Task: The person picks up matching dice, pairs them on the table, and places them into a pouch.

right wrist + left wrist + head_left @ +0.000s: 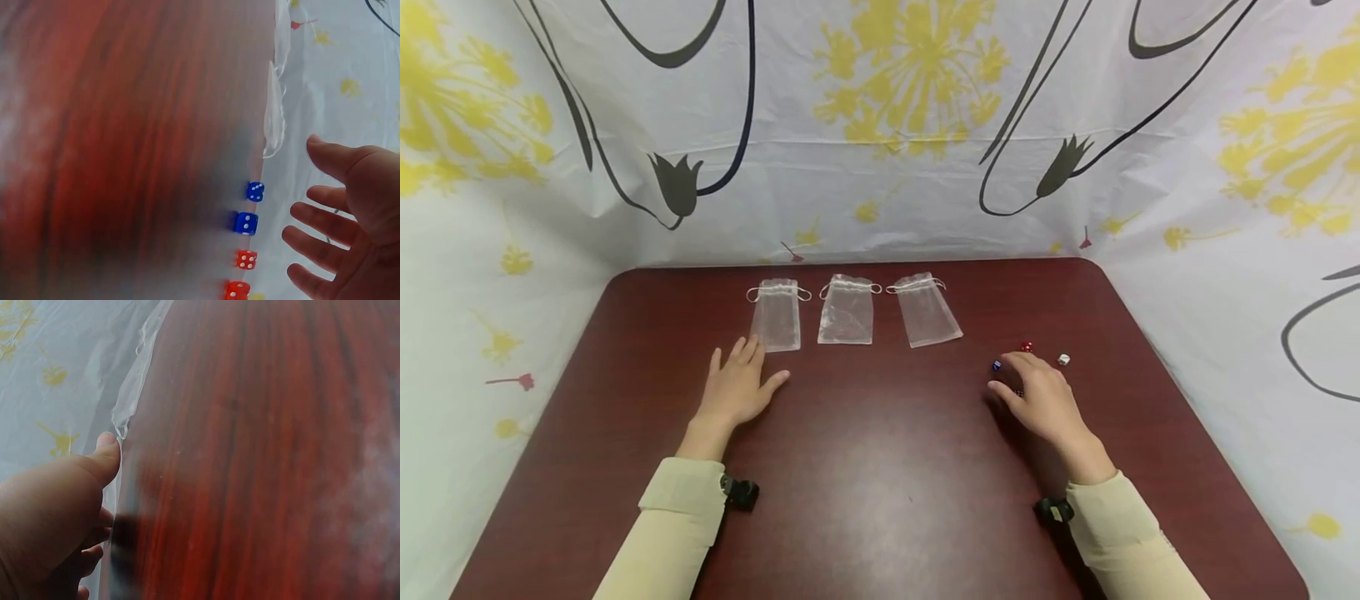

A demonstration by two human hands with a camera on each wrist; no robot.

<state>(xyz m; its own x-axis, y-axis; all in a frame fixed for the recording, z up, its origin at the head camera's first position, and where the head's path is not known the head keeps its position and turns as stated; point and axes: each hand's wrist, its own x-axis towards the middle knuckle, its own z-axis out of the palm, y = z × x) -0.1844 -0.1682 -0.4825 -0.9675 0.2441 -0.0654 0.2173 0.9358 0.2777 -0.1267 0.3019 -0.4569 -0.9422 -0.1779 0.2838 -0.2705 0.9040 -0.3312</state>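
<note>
My left hand [737,387] lies with fingers extended, its fingertips right at the lower left corner of the left sheer drawstring bag [778,317]. In the left wrist view, the thumb [107,456] points up and nothing is held. My right hand [1041,396] hovers with spread, relaxed fingers over several small dice. A blue die [996,365] shows beside its fingertips, a red die [1027,346] just beyond them and a white die [1064,359] to their right. The right wrist view has a second blue die [246,223] and another red die [237,290] in a row. The hand partly hides the dice in the head view.
Two more sheer bags, the middle one [847,312] and the right one [928,312], lie flat near the far edge of the dark red table [880,467]. A white patterned cloth [880,200] surrounds the table's back and sides.
</note>
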